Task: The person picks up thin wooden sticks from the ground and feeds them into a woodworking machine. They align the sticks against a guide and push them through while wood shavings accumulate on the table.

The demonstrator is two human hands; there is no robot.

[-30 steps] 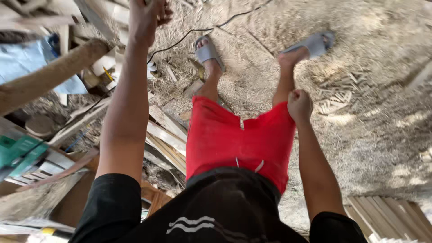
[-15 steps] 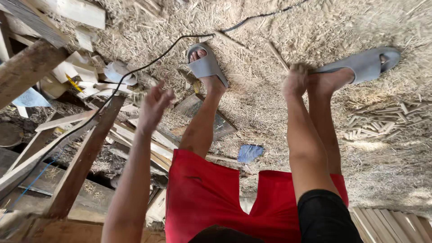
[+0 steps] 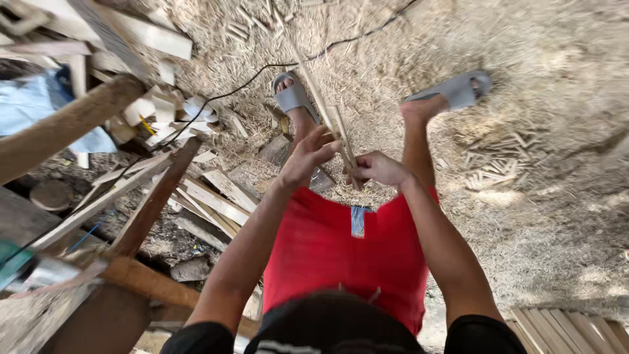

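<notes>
Seen from above, seated, legs stretched out over a floor (image 3: 550, 196) thick with wood shavings, grey slippers (image 3: 458, 88) on both feet. Both hands raised in front of the red shorts (image 3: 327, 249), meeting on a pair of thin wooden strips (image 3: 327, 111) that run from the hands up toward 11 o'clock. Right hand (image 3: 379, 168) closed round the near end of the strips, grip tight, thumb across the top, likely to keep them steady and together. Left hand (image 3: 308, 152) just beside it at 9 o'clock, fingers half spread and curled against the strips, a loose grip, seemingly aligning or steadying rather than clamping. Strips held off the floor, between the knees. At 9 o'clock, a heap of offcut planks (image 3: 209, 190); a black cable (image 3: 262, 69) trailing across the shavings toward 12 o'clock. More short sticks (image 3: 498, 164) scattered at 3 o'clock.
</notes>
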